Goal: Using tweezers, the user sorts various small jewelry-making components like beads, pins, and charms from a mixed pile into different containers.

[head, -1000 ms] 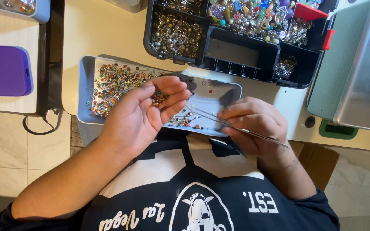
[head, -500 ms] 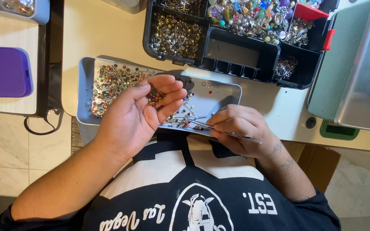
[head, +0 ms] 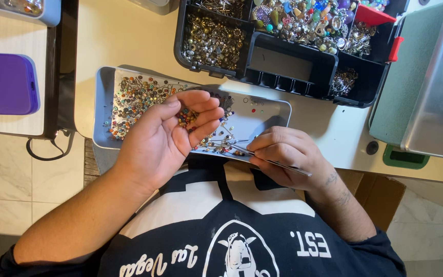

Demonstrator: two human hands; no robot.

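Note:
My left hand is cupped palm up over a shallow grey tray, with a small pile of coloured beads in the palm. My right hand rests at the tray's near edge, fingers closed on thin metal tweezers whose tips point left toward pins and beads lying in the tray. Many small multicoloured beads are spread over the tray's left half.
A black compartment organiser full of metal findings and coloured beads stands behind the tray. A purple flat case lies on a side surface at left. A green and silver box sits at right. A cardboard box is below the table edge.
My right hand with the tweezers has moved slightly left and closer to the tray's near edge. My left hand has stayed cupped with the beads.

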